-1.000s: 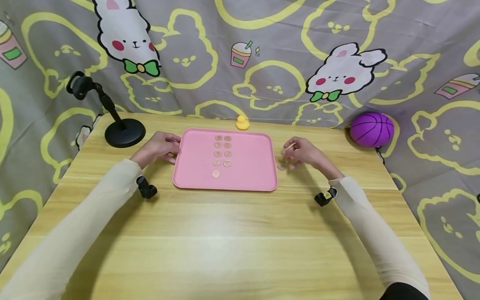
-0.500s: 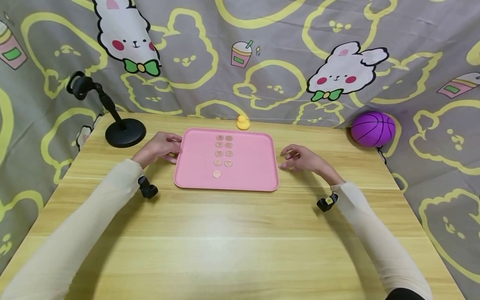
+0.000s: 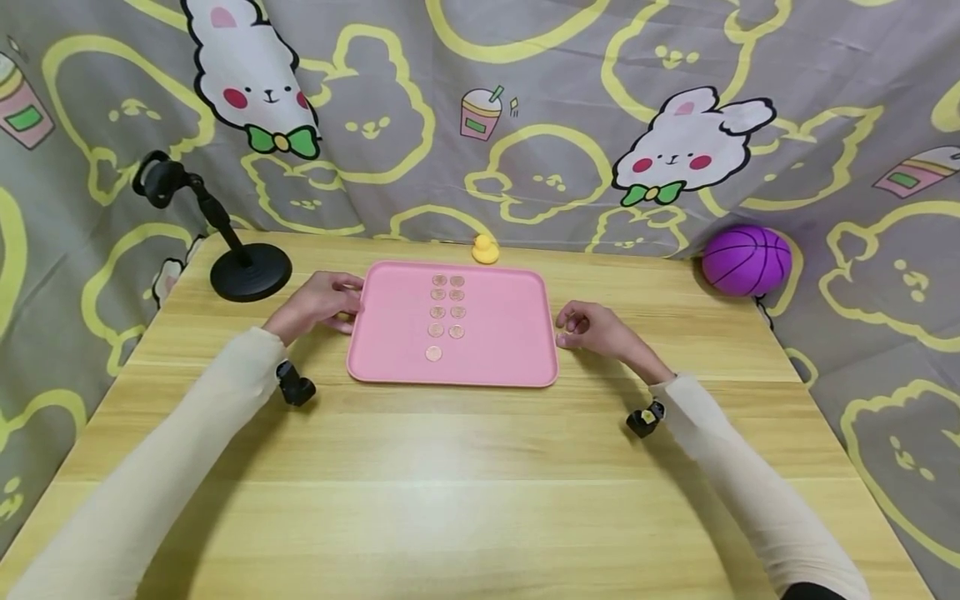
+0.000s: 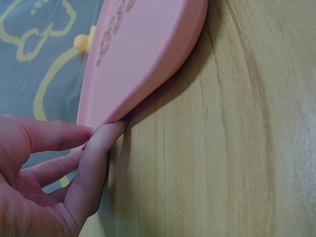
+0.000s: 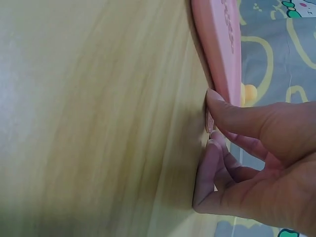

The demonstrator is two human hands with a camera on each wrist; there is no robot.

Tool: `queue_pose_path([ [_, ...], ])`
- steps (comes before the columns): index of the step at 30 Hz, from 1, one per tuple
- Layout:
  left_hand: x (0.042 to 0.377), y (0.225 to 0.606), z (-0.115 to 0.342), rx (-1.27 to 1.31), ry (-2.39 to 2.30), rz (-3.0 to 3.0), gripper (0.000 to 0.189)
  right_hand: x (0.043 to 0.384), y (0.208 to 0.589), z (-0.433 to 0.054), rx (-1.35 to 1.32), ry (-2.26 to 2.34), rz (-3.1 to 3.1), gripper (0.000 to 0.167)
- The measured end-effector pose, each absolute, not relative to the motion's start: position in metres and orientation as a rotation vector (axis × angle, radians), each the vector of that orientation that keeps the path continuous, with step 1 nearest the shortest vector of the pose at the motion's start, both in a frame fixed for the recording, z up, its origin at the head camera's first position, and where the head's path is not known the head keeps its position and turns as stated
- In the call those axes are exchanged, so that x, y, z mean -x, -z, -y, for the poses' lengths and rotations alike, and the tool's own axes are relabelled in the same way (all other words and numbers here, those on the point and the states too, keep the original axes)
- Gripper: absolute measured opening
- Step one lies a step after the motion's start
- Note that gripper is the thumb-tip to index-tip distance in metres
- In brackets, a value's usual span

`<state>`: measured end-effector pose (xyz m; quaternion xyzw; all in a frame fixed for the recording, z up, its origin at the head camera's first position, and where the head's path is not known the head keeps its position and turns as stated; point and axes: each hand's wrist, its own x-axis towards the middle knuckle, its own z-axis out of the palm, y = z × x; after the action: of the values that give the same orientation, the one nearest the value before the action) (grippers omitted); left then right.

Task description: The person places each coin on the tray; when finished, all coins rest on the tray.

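A pink tray (image 3: 510, 325) lies on the table, bearing several copper-coloured coins (image 3: 437, 312) set out in two columns, with a single one at the near end. My left hand (image 3: 318, 302) pinches the tray's left rim between thumb and fingers; the left wrist view shows the thumb (image 4: 96, 158) against the rim's side. Just beyond the right rim, my right hand (image 3: 596, 327) is down at the tabletop. Seen from the right wrist, its thumb and fingertips pinch a loose coin (image 5: 210, 121), tilted nearly on edge close beside the tray.
A yellow rubber duck (image 3: 485, 249) sits behind the tray. At the back left stands a black stand (image 3: 250, 271) with a round base; a purple ball (image 3: 746, 260) rests at the back right. A patterned curtain (image 3: 555, 92) hangs along the table's far edge.
My right hand has come nearer to me and in toward the tray's right edge, its fingers drawing together on the loose coin. The left hand has kept its grip on the rim.
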<state>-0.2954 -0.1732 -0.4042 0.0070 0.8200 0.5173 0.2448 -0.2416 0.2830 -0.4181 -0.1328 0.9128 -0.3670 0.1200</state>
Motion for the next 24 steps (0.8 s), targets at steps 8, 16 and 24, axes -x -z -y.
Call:
queue_pose_path([
  [8, 0.294, 0.403, 0.173, -0.027, -1.423, -2.233, 0.058, 0.239, 0.418, -0.281, 0.32, 1.036, -2.726, 0.017],
  [16, 0.293, 0.403, 0.173, -0.037, -1.42, -2.245, 0.057, 0.236, 0.421, -0.283, 0.277, 0.964, -2.775, 0.019],
  [24, 0.293, 0.403, 0.173, -0.032, -1.421, -2.244, 0.058, 0.234, 0.415, -0.297, 0.499, 1.011, -2.689, 0.021],
])
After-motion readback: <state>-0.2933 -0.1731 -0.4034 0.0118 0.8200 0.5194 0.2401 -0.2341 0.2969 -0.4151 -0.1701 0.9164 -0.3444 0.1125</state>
